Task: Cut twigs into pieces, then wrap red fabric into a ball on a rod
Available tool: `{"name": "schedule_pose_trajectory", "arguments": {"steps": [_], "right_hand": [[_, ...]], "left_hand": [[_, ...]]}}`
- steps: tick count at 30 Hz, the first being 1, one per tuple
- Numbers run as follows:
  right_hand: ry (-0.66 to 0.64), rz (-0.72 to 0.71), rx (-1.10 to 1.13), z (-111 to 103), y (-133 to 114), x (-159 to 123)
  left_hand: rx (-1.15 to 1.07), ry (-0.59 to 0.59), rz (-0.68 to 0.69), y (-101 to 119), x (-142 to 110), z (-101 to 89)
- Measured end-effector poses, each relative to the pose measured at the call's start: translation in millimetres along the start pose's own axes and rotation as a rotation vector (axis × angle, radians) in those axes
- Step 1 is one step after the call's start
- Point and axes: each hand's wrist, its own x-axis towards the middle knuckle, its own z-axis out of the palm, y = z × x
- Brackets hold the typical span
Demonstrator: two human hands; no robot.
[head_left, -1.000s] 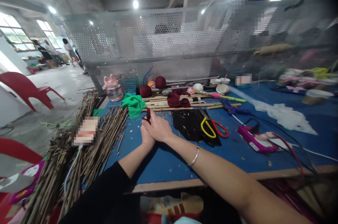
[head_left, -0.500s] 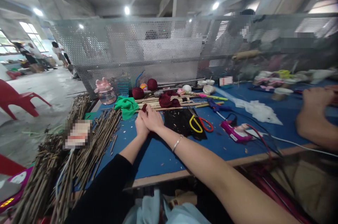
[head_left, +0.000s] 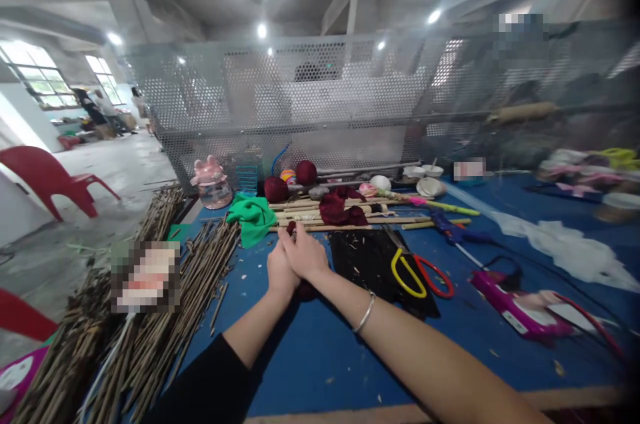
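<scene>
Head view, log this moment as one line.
left hand and right hand: clasped together | dark-red material: protruding from clasp | scissors: lying partly on black sheet | green cloth: beyond hands

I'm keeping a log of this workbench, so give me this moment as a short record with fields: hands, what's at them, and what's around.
Hands: left hand and right hand pressed together, the right uppermost
Right wrist: silver bracelet
At the hands: dark red material, showing by the fingertips; each hand's grip is hidden
To the right: scissors, partly on a black sheet
To the left: pile of thin sticks
Beyond the hands: green cloth
Surface: blue tabletop
</scene>
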Motion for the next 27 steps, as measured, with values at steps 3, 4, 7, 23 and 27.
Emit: {"name": "schedule_pose_trajectory", "arguments": {"steps": [3, 4, 7, 23, 27], "right_hand": [[-0.013, 0.087, 0.126, 1, 7, 29], [-0.010, 0.105, 0.184, 0, 9, 34], [-0.010, 0.054, 0.453, -5, 14, 33], [-0.386, -0.373, -0.151, -25, 12, -34], [-0.331, -0.396, -0.360, -27, 3, -35]], "left_hand": [[0.155, -0.001, 0.107, 3, 16, 7.7], [0.184, 0.012, 0.105, 4, 17, 8.9], [0.193, 0.081, 0.106, 2, 15, 7.7], [-0.229, 0.084, 0.007, 15, -10, -15.4], [-0.095, 0.012, 0.149, 25, -20, -12.7]]}}
